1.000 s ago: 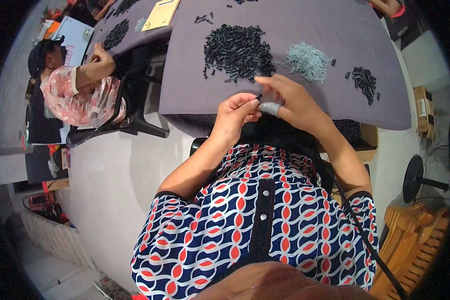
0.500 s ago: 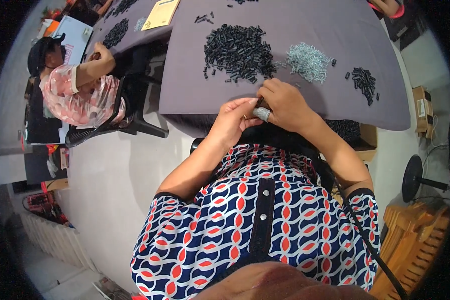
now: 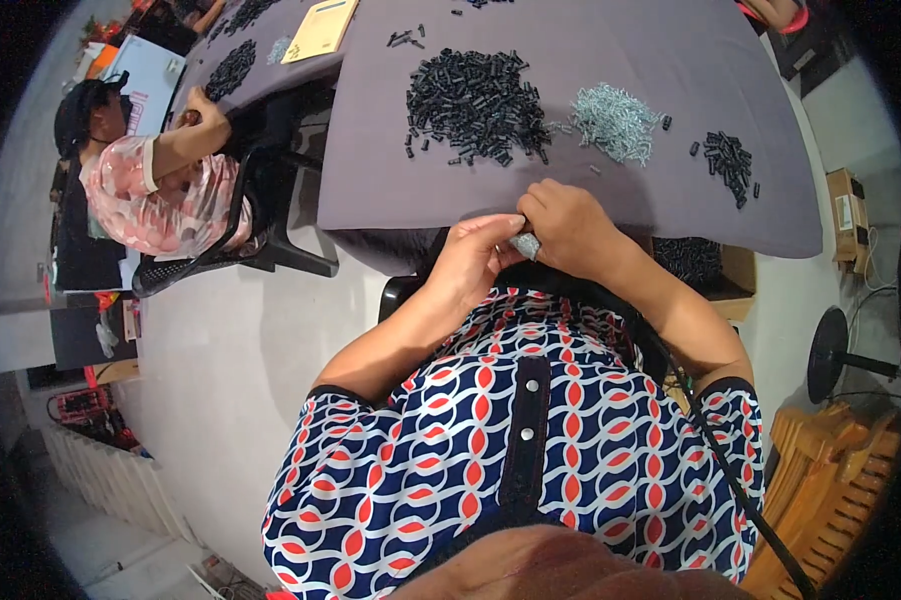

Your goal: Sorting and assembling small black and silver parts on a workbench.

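Pale floor [image 3: 230, 400] all down the left of the frame, and a bench [image 3: 660, 45] under grey cloth filling the top, its edges bent by the lens! Big heap of black pieces [image 3: 475, 105] at upper centre, clear pieces [image 3: 613, 125] right of it, a smaller black pile [image 3: 728, 165] further right. Middle of the frame now: left hand [image 3: 470, 258] and right hand [image 3: 575, 230] meet just off the bench's near edge, left fingers [image 3: 500, 230] pinched on a small dark piece [image 3: 522, 218], nearly all of it hidden. Right fingers curl over it, a grey wrap [image 3: 526, 245] on the thumb; whether they grip, I cannot tell. Upper left, a seated person [image 3: 165, 190], hands hard to make out; a yellow pad [image 3: 320, 28] is cut by the top edge, and an arm [image 3: 775, 12] at upper right is cropped too
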### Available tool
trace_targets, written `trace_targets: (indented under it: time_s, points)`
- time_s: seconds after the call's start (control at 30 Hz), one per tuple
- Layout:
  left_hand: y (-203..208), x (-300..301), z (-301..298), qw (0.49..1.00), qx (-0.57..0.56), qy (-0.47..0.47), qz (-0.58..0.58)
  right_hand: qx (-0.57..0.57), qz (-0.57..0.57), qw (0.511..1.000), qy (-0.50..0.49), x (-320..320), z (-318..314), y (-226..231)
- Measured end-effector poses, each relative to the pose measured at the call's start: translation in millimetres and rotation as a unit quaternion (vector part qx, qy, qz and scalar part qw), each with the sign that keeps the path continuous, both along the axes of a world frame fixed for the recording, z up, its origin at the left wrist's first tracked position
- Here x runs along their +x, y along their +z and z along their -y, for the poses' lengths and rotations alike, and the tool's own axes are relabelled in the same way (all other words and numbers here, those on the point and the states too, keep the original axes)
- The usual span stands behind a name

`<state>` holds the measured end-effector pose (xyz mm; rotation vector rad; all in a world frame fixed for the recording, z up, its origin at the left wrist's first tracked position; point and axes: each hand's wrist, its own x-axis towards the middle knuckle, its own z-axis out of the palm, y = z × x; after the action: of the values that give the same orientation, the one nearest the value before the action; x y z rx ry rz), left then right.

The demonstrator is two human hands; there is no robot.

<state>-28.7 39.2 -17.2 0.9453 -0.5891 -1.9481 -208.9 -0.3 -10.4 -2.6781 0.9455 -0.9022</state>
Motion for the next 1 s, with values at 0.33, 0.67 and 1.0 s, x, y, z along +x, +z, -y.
trace_targets:
  time_s: [0.33, 0.67, 1.0]
  points:
    - [6.7, -16.1, -9.2, 0.999, -0.002, -0.049, 0.011, 0.026, -0.011, 0.999, -0.024, -18.6, -18.5, -9.4]
    - [23.0, 62.4, 64.2, 0.721, -0.362, 0.113, 0.581, -0.038, -0.091, 0.935, -0.34, -126.8, 35.5, 5.5]
    - [7.2, 67.0, 80.6, 0.635, -0.415, 0.05, 0.649, -0.01, 0.017, 0.95, -0.311, -110.8, 32.0, 14.2]
